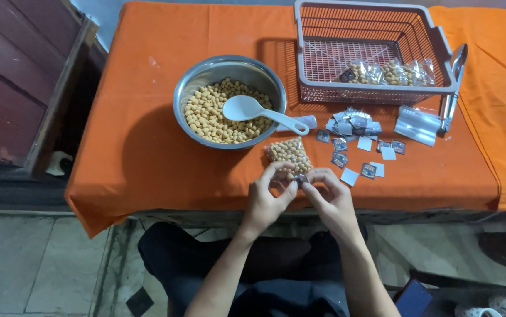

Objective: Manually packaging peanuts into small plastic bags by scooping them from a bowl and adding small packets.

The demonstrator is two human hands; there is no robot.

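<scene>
- An orange cloth [147,147] covers the table.
- A dark red wooden door [12,76] stands at the left.
- Grey stone floor tiles [36,264] lie near, dimly lit.

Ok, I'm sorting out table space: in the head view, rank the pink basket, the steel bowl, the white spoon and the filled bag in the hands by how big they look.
Largest to smallest:
1. Pink basket
2. Steel bowl
3. White spoon and filled bag: too alike to rank; the spoon looks longer, the bag wider.
</scene>
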